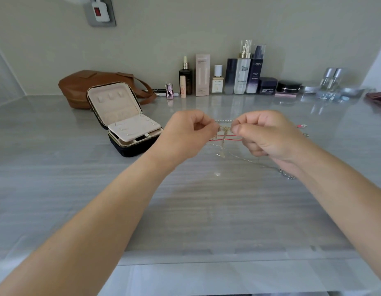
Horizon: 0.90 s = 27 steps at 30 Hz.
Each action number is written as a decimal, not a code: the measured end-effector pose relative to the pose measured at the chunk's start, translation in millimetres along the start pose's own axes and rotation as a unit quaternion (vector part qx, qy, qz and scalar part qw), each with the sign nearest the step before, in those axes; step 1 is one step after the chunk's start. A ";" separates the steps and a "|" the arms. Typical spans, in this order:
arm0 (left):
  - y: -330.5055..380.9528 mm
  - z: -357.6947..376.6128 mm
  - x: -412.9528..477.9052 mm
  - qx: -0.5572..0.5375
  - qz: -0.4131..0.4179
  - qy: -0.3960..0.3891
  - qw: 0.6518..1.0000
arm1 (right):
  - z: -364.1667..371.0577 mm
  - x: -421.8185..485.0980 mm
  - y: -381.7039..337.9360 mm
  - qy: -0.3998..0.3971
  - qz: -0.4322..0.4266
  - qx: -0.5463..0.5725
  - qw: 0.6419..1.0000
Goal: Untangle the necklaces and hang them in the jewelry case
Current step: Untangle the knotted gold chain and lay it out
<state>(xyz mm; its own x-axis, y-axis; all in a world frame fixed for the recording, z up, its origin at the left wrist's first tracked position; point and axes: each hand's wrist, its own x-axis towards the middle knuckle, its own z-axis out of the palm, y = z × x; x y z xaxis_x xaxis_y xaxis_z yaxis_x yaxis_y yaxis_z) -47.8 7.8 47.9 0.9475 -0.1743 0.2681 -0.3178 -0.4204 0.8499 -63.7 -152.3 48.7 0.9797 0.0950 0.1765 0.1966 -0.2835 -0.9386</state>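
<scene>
Two hands raised close together above the grey streaked countertop point(185, 210). Left hand point(186, 133): fingers curled, thumb and forefinger pinching the gold necklace point(224, 130) at its left end. Right hand point(264, 135): likewise curled, pinching the same gold chain from the right, fingertips nearly meeting those of the left. Short gold strands dangling between the two pinches, a small pendant point(221, 154) lowest. Just below the pinches, a red cord point(226, 139) stretched across between the hands; whether gripped or merely caught in the tangle, cannot tell. Thin silver chain point(245, 158) trailing from the tangle down to the tabletop and off beneath the right wrist, ending in a silver cluster point(286, 174) there. Beaded silver chain point(224, 120) visible just beyond the fingertips. Jewelry case point(123, 118) on the countertop to the left of the hands, apart from them: unzipped, lid tilted back, pale pink lining, inner flap lying over the base. Brown leather bag point(89, 84) directly behind the case. Row of cosmetic bottles and jars point(243, 75) along the back wall, right of the bag.
</scene>
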 end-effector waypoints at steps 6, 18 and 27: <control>0.7 3.3 -2.8 0.027 0.109 0.045 0.993 | -2.2 0.7 -1.0 -0.008 0.009 0.041 0.999; 2.2 3.7 -5.0 0.006 0.083 -0.020 0.996 | -3.5 1.2 1.7 -0.011 0.006 0.012 1.000; -3.8 2.4 -2.4 0.063 0.049 -0.028 0.996 | 1.3 2.0 6.1 0.001 -0.066 -0.128 0.990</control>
<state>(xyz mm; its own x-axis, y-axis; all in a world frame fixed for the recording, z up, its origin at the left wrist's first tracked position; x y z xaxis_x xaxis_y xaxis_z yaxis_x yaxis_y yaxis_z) -49.0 7.6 43.0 0.9097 -0.2677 0.3174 -0.4131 -0.5077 0.7560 -60.6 -152.7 42.9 0.9447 0.1463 0.2936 0.3267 -0.5008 -0.8015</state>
